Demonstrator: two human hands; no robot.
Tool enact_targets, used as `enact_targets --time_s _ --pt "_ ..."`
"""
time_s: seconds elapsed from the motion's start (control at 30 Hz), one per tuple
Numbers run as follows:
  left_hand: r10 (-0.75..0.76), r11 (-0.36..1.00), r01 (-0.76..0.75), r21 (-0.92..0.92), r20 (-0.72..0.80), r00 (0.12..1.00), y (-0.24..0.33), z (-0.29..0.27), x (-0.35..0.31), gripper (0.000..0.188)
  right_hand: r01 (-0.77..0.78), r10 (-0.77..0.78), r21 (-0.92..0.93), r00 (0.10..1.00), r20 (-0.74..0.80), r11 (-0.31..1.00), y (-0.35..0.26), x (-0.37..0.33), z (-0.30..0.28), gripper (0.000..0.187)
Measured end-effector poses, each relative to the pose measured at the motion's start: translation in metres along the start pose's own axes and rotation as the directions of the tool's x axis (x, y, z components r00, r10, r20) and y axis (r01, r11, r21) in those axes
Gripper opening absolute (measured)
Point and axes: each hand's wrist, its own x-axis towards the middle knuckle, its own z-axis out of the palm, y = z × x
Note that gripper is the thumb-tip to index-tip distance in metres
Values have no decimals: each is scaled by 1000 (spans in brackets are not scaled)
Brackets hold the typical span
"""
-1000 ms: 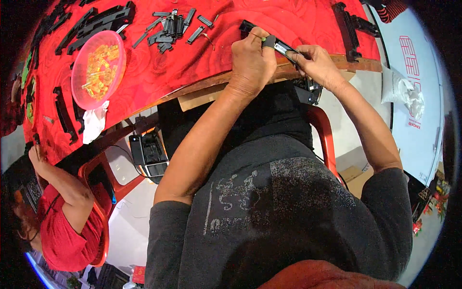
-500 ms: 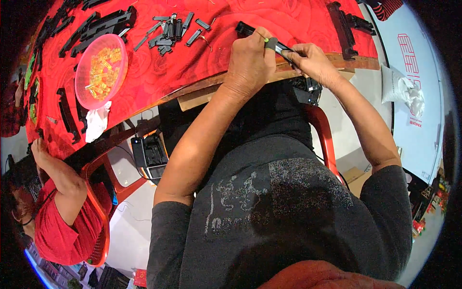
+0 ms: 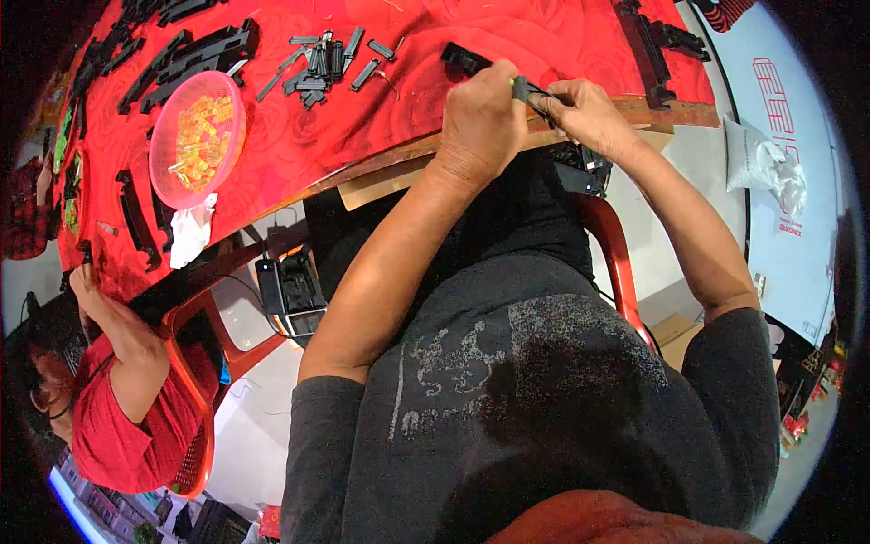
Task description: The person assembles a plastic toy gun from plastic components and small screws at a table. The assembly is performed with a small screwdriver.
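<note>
My left hand (image 3: 482, 124) is closed at the table's front edge, its fingers curled around a long black plastic part (image 3: 465, 59) whose far end sticks out beyond the knuckles. To its right, my right hand (image 3: 591, 118) pinches the near end of what looks like the same part, just apart from the left hand. A dark grey band or strip (image 3: 519, 88) shows by the left thumb; I cannot tell which. The palms hide most of the part. Beyond the left hand lies a loose pile of small black and grey plastic pieces (image 3: 323, 62) on the red tablecloth (image 3: 299, 136).
A pink basket (image 3: 156, 163) of yellow-orange clear pieces stands left, with a white tissue (image 3: 192, 234) beside it. Long black parts (image 3: 204, 59) lie behind it, more (image 3: 645, 54) at far right. A co-worker in a red shirt (image 3: 127, 426) sits left. A white bag (image 3: 766, 168) is at right.
The left hand has turned and closed further over the black part, hiding its middle stretch and the thumb. The right hand keeps its pinch. The whole view has shifted slightly.
</note>
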Motion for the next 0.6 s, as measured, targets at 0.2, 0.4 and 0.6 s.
enact_targets --time_s 0.2,0.4,0.6 --pt "-464 874 466 -139 51 884 -25 -11 9 12 2 -2 91 1000 8 996 2 0 6 41" --pt "-592 739 610 -287 157 791 -19 -13 9 13 -47 42 91 998 54 995 3 4 2 43" --pt "-573 770 592 -239 152 806 -19 -9 8 14 -40 36 72 998 56 997 4 4 2 43"
